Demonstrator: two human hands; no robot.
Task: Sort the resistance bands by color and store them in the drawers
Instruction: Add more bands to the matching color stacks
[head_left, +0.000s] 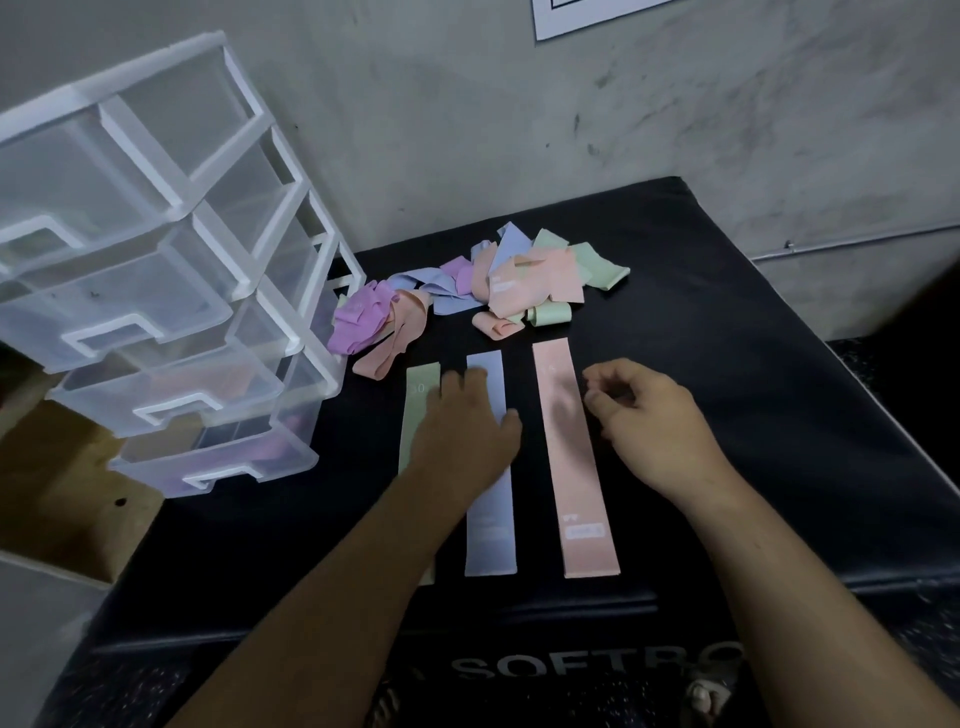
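I see the green band (415, 410) and blue band (491, 540) both under my flat, unclenched left grip (467, 431), with my right grip (644, 415) loose and empty; dragging may mix colours.

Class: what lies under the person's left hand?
The left hand rests on the flat blue band and overlaps the green band; their middle stretches are covered.

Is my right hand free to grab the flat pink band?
Probably yes. The right hand hovers empty right beside the flat pink band, nothing lies on it, and the left hand rests over on the blue band.
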